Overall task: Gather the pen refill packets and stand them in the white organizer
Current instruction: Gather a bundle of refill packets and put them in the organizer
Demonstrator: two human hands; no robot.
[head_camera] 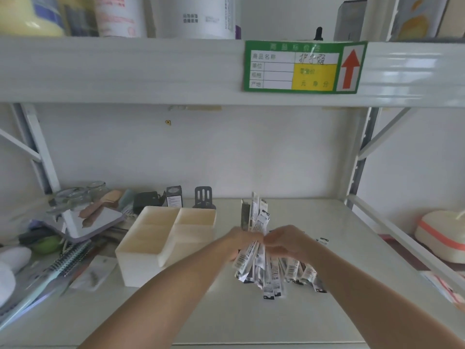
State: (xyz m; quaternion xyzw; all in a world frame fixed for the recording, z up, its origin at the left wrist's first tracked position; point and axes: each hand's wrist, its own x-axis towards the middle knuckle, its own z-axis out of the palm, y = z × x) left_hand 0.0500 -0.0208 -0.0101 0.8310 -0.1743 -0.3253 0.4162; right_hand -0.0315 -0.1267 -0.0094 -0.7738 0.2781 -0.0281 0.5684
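A bundle of pen refill packets (261,265), narrow clear sleeves with black and white print, is held upright over the shelf surface, fanned out above and below my hands. My left hand (242,239) and my right hand (289,241) both clasp the middle of the bundle, fingertips meeting. One stray packet (322,240) lies on the shelf behind my right hand. The white organizer (141,253), an open box with several compartments that look empty, stands to the left of my hands.
Left of the organizer lies clutter: a hairbrush (68,263), a mirror (85,222), glass jars (83,195), small dark boxes (173,196). An upper shelf beam with a green price tag (304,66) hangs overhead. A cream and orange case (442,238) sits on the neighbouring shelf at right.
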